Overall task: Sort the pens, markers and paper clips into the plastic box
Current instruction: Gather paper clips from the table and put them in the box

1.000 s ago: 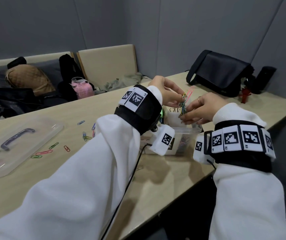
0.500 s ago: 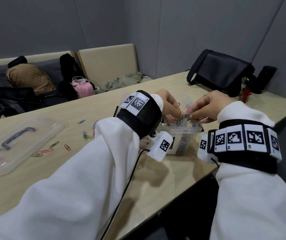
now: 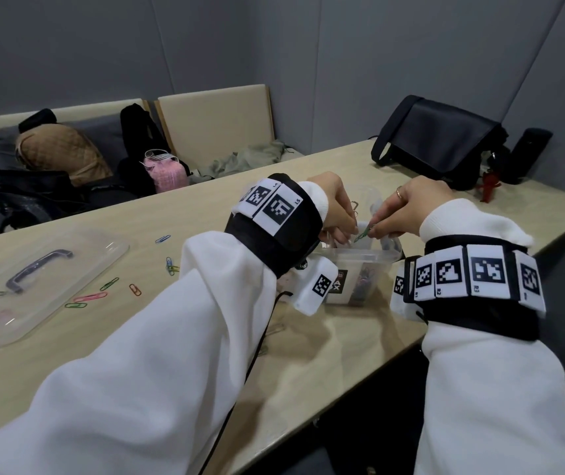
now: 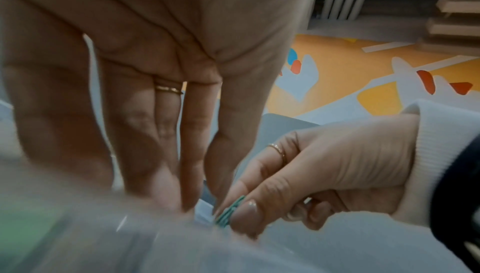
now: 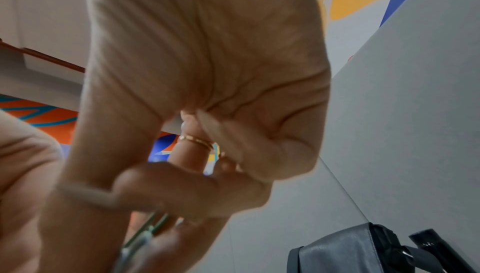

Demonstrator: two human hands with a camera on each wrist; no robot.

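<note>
Evidently the sorting is part done: the right hand (image 3: 408, 210) pinches a green paper clip (image 3: 362, 233) between thumb and forefinger just over the open plastic box (image 3: 360, 265), where some dark contents show through the wall. The left hand (image 3: 334, 209) reaches into the box with fingers extended, holding nothing I can make out. Left to do, I judge, are the loose clips (image 3: 110, 286) scattered on the worktop (image 3: 178, 337) beside the lid (image 3: 34, 279); no pens or markers are in sight
</note>
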